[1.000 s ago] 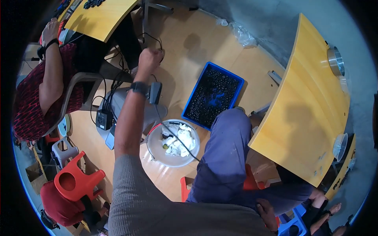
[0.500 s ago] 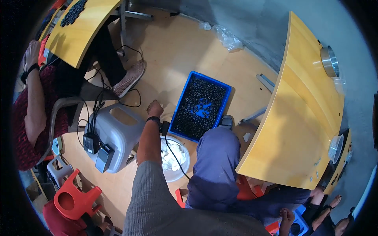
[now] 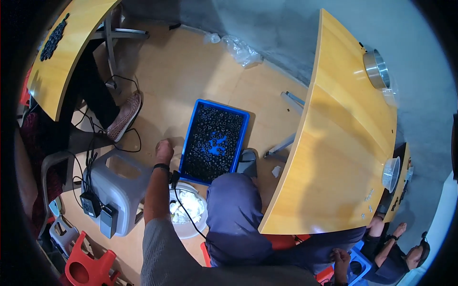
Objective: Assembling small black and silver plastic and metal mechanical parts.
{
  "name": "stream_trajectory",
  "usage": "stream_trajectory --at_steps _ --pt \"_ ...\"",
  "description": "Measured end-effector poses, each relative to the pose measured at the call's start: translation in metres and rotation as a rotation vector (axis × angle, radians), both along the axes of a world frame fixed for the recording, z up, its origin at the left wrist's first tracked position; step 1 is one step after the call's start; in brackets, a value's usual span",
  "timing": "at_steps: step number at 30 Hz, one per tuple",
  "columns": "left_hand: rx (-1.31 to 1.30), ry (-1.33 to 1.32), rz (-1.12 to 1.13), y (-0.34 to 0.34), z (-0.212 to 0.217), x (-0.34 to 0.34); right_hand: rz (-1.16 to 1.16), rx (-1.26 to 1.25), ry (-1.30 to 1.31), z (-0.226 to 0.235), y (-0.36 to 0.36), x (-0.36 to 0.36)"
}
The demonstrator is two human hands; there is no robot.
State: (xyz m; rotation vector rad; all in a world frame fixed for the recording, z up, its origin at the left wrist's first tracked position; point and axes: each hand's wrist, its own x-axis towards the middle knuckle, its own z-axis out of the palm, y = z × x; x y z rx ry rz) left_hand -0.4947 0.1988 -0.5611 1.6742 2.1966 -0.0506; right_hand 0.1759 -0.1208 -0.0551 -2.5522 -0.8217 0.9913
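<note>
My left hand (image 3: 164, 151) is closed in a fist above the floor, just left of a blue plastic tray (image 3: 192, 125). Whatever the fist may hold is hidden. Many small black rings (image 3: 217, 124) cover the tray's bottom, with a bare blue patch in the middle. A dark wristband with a cabled black device (image 3: 174, 177) is on my left wrist. Below that arm stands a round whitish basin (image 3: 204, 224) with crumpled white material (image 3: 191, 207) in it. Low at the right, my right hand (image 3: 340, 260) rests by my thigh, fingers curled; its contents cannot be made out.
A yellow table (image 3: 329, 176) on the right bears a metal bowl (image 3: 377, 69) and a clear tub (image 3: 390, 174). Left are a grey stool (image 3: 119, 190) with black adapters, loose cables and a red stool (image 3: 88, 262). Other people sit at far left and lower right.
The whole view has swung, so the tray, tables and stools lie farther left in it. My left hand stays a fist beside the tray. The person at lower right shows more.
</note>
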Motion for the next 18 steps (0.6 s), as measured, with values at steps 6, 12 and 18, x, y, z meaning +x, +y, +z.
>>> stream_trajectory --at_steps 6,12,18 --pt "0.003 -0.098 0.022 0.009 0.003 0.034 0.065 -0.1 -0.098 0.002 -0.023 0.019" --pt "0.11 -0.163 0.211 0.009 0.03 -0.012 0.105 -0.201 -0.053 0.012 0.002 -0.005" --pt "0.29 -1.134 0.56 0.058 0.174 0.076 -0.012 -0.01 -0.013 0.001 -0.012 0.015"
